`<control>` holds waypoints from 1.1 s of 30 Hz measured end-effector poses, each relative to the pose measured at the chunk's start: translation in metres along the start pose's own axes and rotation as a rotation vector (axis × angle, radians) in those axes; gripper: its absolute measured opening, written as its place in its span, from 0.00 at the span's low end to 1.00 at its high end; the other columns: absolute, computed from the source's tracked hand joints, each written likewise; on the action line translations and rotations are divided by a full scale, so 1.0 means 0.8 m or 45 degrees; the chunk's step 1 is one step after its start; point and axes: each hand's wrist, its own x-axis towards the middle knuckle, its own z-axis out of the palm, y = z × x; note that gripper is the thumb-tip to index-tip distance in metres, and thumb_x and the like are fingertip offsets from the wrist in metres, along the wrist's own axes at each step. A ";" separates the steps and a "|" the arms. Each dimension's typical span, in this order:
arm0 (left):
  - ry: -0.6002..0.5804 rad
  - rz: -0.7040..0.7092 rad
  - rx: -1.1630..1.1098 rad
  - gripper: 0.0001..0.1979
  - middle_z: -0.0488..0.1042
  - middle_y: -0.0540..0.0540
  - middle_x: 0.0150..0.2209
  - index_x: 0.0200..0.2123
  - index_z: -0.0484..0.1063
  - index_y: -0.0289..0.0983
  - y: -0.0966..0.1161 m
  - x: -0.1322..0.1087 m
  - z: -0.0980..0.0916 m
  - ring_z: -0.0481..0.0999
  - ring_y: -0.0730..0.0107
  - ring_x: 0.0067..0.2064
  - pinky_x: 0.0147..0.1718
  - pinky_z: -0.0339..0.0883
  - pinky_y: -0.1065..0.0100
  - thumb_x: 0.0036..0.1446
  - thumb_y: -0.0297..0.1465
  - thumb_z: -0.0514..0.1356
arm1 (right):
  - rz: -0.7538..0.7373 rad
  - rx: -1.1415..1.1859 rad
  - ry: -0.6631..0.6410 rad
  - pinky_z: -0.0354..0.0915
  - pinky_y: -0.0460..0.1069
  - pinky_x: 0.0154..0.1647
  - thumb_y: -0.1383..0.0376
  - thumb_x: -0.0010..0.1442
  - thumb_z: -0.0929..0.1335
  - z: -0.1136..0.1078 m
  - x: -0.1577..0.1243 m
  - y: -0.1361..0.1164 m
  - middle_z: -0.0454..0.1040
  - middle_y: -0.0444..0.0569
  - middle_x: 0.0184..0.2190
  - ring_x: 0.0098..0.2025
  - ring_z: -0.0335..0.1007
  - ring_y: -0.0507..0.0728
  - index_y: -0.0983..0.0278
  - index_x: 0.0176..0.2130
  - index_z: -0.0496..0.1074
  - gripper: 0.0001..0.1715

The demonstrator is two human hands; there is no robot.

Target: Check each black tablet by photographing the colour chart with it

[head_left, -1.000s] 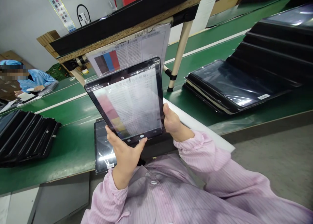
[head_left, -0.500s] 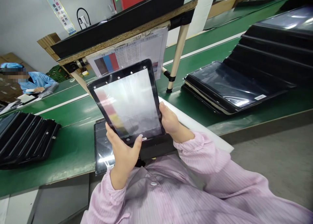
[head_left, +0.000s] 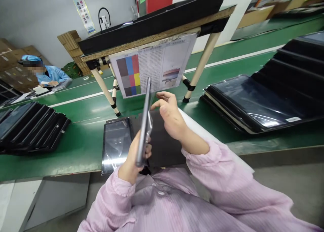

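My left hand (head_left: 133,157) is closed around the lower part of a tablet (head_left: 144,120), which is held upright and turned edge-on. Only its thin dark side shows; the screen is hidden from me. Some clear film (head_left: 150,124) stands off the tablet's right side. Just to the right, my right hand (head_left: 173,117) is held up with its fingers bent and apart, pointing at the tablet. It holds nothing I can see. A second tablet (head_left: 117,137) lies face up on the green bench below my left hand.
A stand with beige legs (head_left: 206,56) carries a printed sheet with colour blocks (head_left: 154,63). Stacks of tablets in black sleeves lie at the left (head_left: 37,129) and right (head_left: 253,100). A black mat (head_left: 165,144) lies before me. A co-worker (head_left: 53,73) sits at far left.
The tablet has turned from facing me to edge-on. My right hand has let go of its right side and moved slightly apart. The view has shifted left.
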 end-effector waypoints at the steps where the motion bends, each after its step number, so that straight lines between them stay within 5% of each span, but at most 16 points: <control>1: -0.120 -0.086 -0.056 0.21 0.72 0.43 0.35 0.34 0.73 0.36 -0.003 -0.006 -0.001 0.66 0.74 0.25 0.19 0.62 0.73 0.56 0.50 0.59 | -0.034 -0.029 0.016 0.60 0.58 0.64 0.37 0.67 0.55 0.000 0.006 0.001 0.67 0.54 0.46 0.59 0.63 0.62 0.61 0.30 0.72 0.37; 7: -0.879 -0.747 -0.592 0.15 0.59 0.51 0.26 0.30 0.65 0.36 -0.020 -0.019 -0.012 0.48 0.81 0.19 0.14 0.39 0.78 0.61 0.41 0.54 | 0.037 -0.104 0.249 0.65 0.51 0.37 0.57 0.61 0.70 -0.010 0.030 0.000 0.69 0.44 0.28 0.31 0.65 0.53 0.61 0.28 0.64 0.15; 15: -1.342 -1.165 -0.520 0.17 0.52 0.54 0.14 0.30 0.64 0.41 -0.064 0.009 -0.036 0.46 0.76 0.13 0.12 0.33 0.75 0.65 0.44 0.47 | -0.075 -0.293 0.272 0.66 0.49 0.32 0.69 0.57 0.70 -0.013 0.019 -0.029 0.71 0.43 0.29 0.30 0.69 0.52 0.61 0.31 0.68 0.06; 19: -1.372 -1.124 -0.559 0.18 0.53 0.54 0.15 0.31 0.66 0.39 -0.071 0.008 -0.037 0.48 0.77 0.14 0.12 0.33 0.76 0.65 0.46 0.48 | -0.065 -0.334 0.291 0.66 0.48 0.30 0.69 0.56 0.70 -0.014 0.018 -0.037 0.71 0.42 0.28 0.28 0.68 0.51 0.61 0.30 0.69 0.06; 24: -1.025 -0.775 -0.727 0.17 0.62 0.49 0.29 0.32 0.67 0.34 -0.051 -0.018 -0.018 0.52 0.82 0.20 0.15 0.40 0.77 0.63 0.42 0.54 | 0.056 -0.250 0.218 0.65 0.49 0.31 0.66 0.56 0.71 -0.023 0.033 -0.027 0.74 0.43 0.28 0.28 0.67 0.51 0.62 0.31 0.72 0.04; 27: -0.946 -0.703 -0.788 0.15 0.64 0.47 0.35 0.34 0.68 0.34 -0.044 -0.024 -0.008 0.57 0.81 0.23 0.17 0.43 0.77 0.60 0.42 0.58 | 0.209 -0.075 0.171 0.63 0.48 0.30 0.63 0.54 0.72 -0.032 0.044 -0.009 0.73 0.43 0.26 0.28 0.66 0.51 0.63 0.30 0.73 0.06; 33: -0.972 -0.697 -0.868 0.33 0.66 0.46 0.34 0.37 0.72 0.32 -0.054 -0.017 -0.005 0.61 0.79 0.24 0.18 0.47 0.74 0.48 0.59 0.63 | 0.547 0.263 0.114 0.65 0.45 0.26 0.59 0.42 0.79 -0.045 0.053 0.012 0.71 0.43 0.23 0.26 0.66 0.50 0.65 0.26 0.73 0.17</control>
